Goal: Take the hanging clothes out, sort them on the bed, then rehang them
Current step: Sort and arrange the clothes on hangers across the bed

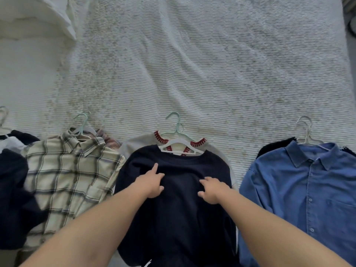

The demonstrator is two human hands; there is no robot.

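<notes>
Along the near edge of the bed (192, 64), clothes on hangers lie in a row of piles, and much of them is hard to read. At far left a dark garment (13, 189) is cut off by the frame, with something white (11, 143) tucked behind it; what either piece is cannot be told. The plaid shirt (69, 176) covers another patterned item, only a sliver showing at its collar. In the middle, the navy sweater (173, 209) on a white hanger (181, 145) hides most of a pale top with red stitched trim (198, 142) beneath. At right the blue button shirt (308, 189) lies over something black, and its lower part runs out of view.

The left hand (150, 184) rests on the sweater's chest, forefinger stretched toward the collar, other fingers loosely bent, gripping nothing. The right hand (212, 189) touches the same sweater just beside it, fingers curled down into the cloth; whether it pinches the fabric cannot be told.
</notes>
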